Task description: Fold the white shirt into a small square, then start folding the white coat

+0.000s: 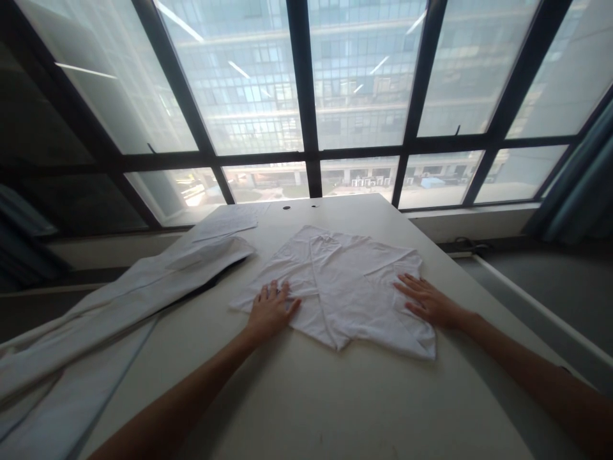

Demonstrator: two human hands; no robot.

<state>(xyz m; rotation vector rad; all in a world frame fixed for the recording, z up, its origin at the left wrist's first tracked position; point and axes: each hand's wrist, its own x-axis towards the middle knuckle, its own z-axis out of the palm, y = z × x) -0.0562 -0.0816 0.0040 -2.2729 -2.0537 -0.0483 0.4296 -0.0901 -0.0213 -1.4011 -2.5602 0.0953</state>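
A white cloth garment (354, 294), wrinkled and partly folded over itself, lies flat on the white table (306, 396). A crease with an overlapping edge runs down its left part. My left hand (271, 310) rests on the garment's left side, palm down with the fingers spread. On its right edge lies my right hand (428, 301), also flat with fingers apart. Neither hand grips the fabric. The exact kind of garment cannot be made out from its folded shape.
To the left, a long pale cloth pile (158, 287) with a dark underside runs along the table. White sheets (230, 220) lie at the far left corner. Large framed windows (311, 96) stand beyond the table, with curtains (575, 179) at the right.
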